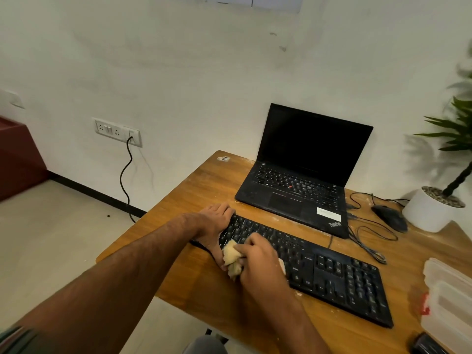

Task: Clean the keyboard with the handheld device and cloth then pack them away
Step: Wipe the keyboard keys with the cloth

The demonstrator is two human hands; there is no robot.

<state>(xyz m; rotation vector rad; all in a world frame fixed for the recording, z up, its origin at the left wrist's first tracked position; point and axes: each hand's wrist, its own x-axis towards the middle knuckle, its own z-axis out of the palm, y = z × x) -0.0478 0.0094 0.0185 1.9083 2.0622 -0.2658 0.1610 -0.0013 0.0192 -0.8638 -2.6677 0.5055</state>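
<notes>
A black keyboard [332, 274] lies slantwise on the wooden table [204, 195]. My left hand [214, 221] grips the keyboard's far left end, thumb along its near edge. My right hand [258, 261] holds a crumpled pale yellow cloth [232, 259] and presses it on the keys at the left part of the keyboard. A dark device [426, 343] shows partly at the table's bottom right corner; I cannot tell what it is.
An open black laptop [301, 180] stands behind the keyboard. To its right lie a black mouse [390, 217] with tangled cables and a white plant pot [429, 210]. A clear plastic box [449, 297] sits at the right edge. A wall socket [117, 131] holds a cable.
</notes>
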